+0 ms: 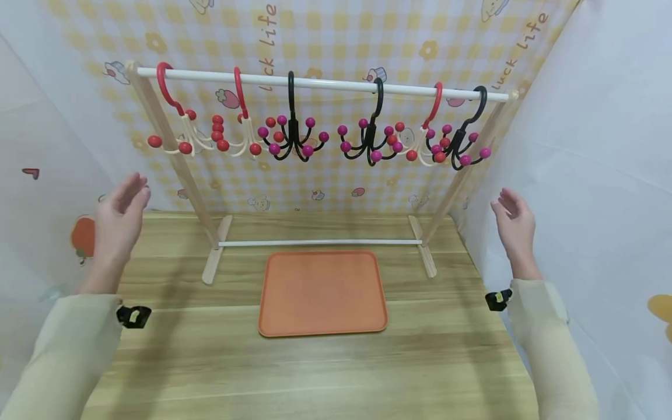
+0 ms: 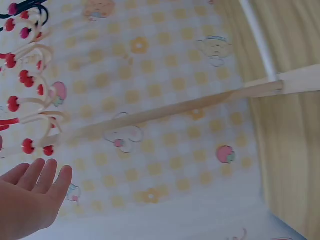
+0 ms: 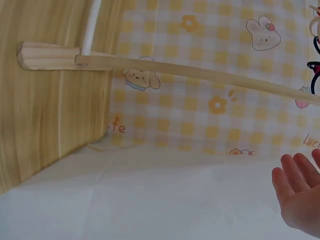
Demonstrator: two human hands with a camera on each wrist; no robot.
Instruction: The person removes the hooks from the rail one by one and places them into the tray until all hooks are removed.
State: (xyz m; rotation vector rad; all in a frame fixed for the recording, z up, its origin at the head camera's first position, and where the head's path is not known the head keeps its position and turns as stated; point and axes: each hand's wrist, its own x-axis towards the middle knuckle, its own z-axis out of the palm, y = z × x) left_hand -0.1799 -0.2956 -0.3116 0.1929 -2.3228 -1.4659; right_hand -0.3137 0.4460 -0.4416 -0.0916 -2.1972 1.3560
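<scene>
Several octopus-style hook hangers hang from the white rail (image 1: 336, 85) of a wooden rack. Three have red hooks and cream arms tipped with red balls: two at the left, including the leftmost hanger (image 1: 164, 90), and one at the right (image 1: 431, 111). The others, such as the middle black hanger (image 1: 293, 131), are black with magenta balls. My left hand (image 1: 121, 219) is raised beside the rack's left post, empty, fingers loosely extended. Raised out to the right of the right post, my right hand (image 1: 517, 227) is also empty with relaxed fingers. Neither hand touches a hanger.
An orange tray (image 1: 322, 291) lies on the wood-grain table (image 1: 315, 379) in front of the rack's lower white bar (image 1: 320, 242). The rack's wooden feet (image 1: 212, 265) stand on both sides. A checked cloth (image 1: 336, 192) hangs behind; white sheets (image 1: 604, 175) border the sides.
</scene>
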